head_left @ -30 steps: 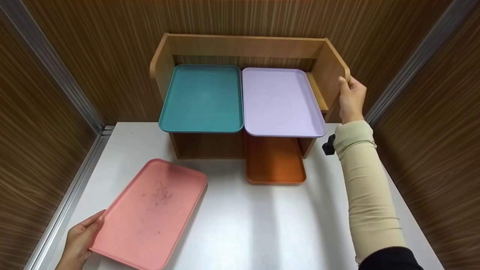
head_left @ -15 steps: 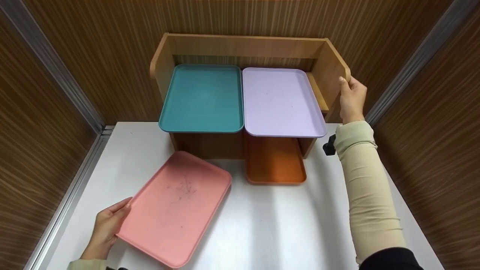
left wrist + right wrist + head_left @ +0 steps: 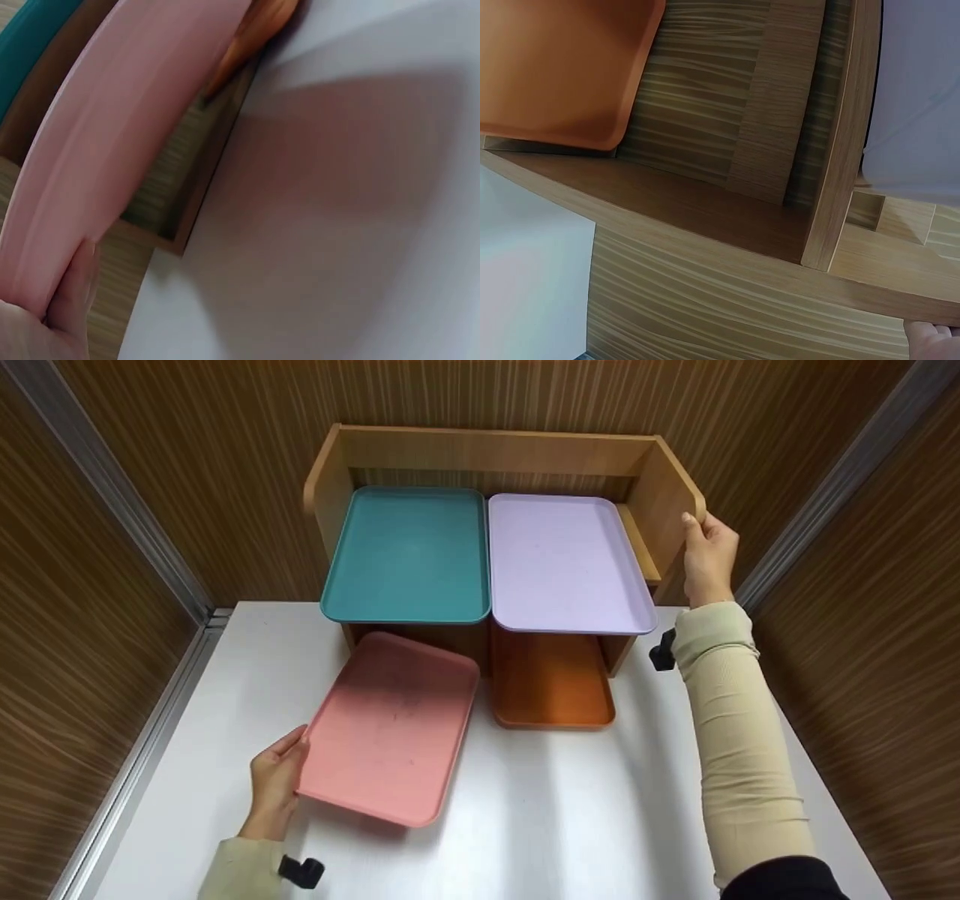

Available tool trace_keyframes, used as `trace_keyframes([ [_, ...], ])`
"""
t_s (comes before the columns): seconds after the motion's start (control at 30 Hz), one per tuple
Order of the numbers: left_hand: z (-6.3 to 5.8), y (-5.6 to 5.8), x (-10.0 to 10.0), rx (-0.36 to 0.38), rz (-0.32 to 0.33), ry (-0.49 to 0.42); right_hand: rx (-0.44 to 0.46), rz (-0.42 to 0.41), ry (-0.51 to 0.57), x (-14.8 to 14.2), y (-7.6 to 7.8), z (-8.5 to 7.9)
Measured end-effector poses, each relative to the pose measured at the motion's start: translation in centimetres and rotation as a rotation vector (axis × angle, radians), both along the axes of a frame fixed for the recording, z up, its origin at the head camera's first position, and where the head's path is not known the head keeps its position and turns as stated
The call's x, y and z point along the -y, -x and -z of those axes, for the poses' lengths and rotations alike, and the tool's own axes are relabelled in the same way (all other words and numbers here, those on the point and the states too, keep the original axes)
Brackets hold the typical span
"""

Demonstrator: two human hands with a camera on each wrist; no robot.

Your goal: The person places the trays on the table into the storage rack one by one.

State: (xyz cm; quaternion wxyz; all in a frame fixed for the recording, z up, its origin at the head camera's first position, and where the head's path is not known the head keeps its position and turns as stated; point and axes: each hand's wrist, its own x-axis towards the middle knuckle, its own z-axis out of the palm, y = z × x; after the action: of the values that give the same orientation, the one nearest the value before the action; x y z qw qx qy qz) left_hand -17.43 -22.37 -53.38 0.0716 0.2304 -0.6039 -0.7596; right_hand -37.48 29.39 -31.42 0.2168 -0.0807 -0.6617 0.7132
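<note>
A pink tray [image 3: 390,727] is held above the white table by my left hand [image 3: 276,780], which grips its left edge. Its far end sits just before the lower left opening of the wooden shelf [image 3: 495,448]. In the left wrist view the thumb and fingers pinch the rim of the pink tray [image 3: 112,120]. My right hand [image 3: 710,556] holds the front edge of the shelf's right side panel. On the upper level lie a teal tray [image 3: 409,555] and a lilac tray [image 3: 568,562], side by side. An orange tray [image 3: 553,690] juts out of the lower right compartment.
The shelf stands at the back of the white table [image 3: 525,810], against a wood-patterned wall [image 3: 495,390]. Similar walls close off both sides, with metal strips [image 3: 135,502] in the corners. The teal and lilac trays overhang the shelf's front.
My left hand has carried the pink tray away from me and to the right, up to the lower left opening, and the tray has turned straighter. The right hand keeps its grip.
</note>
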Motion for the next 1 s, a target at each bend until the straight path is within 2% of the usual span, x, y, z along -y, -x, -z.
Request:
trace_keyframes([
  [0.3,1.0,2.7,-3.7,-0.028,-0.084,0.027,0.011,-0.001,-0.002,0.1,-0.1,-0.2],
  [0.47,1.6,4.2,-5.4,-0.05,-0.119,-0.025,0.024,0.001,-0.013,0.1,-0.3,-0.3],
  [0.73,3.3,6.8,-7.3,-0.109,-0.194,-0.184,0.013,0.011,-0.016,-0.2,-0.2,-0.3],
  [0.9,4.2,8.5,-7.7,-0.099,-0.198,-0.206,0.012,0.007,0.001,-0.2,-0.2,-0.2],
  [1.0,4.4,9.0,-7.6,-0.099,-0.182,-0.216,0.02,0.009,0.003,-0.1,-0.2,-0.1],
])
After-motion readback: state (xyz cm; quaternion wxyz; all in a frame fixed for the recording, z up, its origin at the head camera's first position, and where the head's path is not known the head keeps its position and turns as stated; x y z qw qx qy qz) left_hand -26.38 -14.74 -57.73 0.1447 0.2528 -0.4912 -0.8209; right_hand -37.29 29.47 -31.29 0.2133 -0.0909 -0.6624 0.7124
